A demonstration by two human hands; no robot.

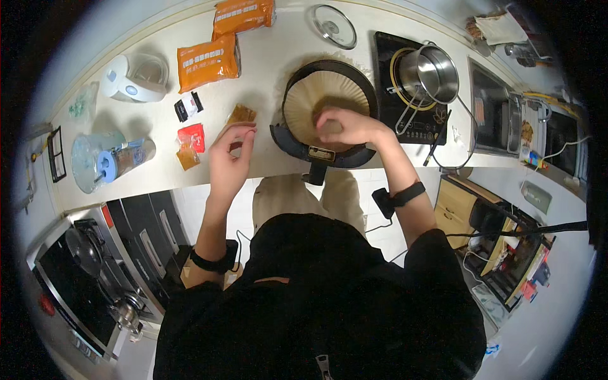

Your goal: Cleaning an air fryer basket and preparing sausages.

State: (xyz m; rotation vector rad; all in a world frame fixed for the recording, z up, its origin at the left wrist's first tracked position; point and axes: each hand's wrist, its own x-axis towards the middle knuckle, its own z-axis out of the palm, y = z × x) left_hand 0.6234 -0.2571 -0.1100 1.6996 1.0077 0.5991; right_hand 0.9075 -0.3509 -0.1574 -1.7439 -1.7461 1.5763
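My right hand (349, 126) is over a round black air fryer basket (289, 145) lined with pleated parchment paper (327, 88). Its fingers curl down toward the liner; whether they hold anything is hidden. My left hand (232, 154) hovers above the counter left of the basket, thumb and fingertips close together, and I cannot tell if something small is between them. Just beyond its fingertips lies a small brown sauce packet (242, 114). Left of that hand are a red packet (194, 135), another brown packet (187, 159) and a black-and-white packet (188, 107).
Orange bags (209, 61) and a glass lid (335, 26) lie toward the back. On the right, a steel pot (434, 73) stands on a black induction cooktop (387, 47), beside a sink (494, 114). A white kettle (130, 78) and a blue-lidded cup (126, 159) are at left.
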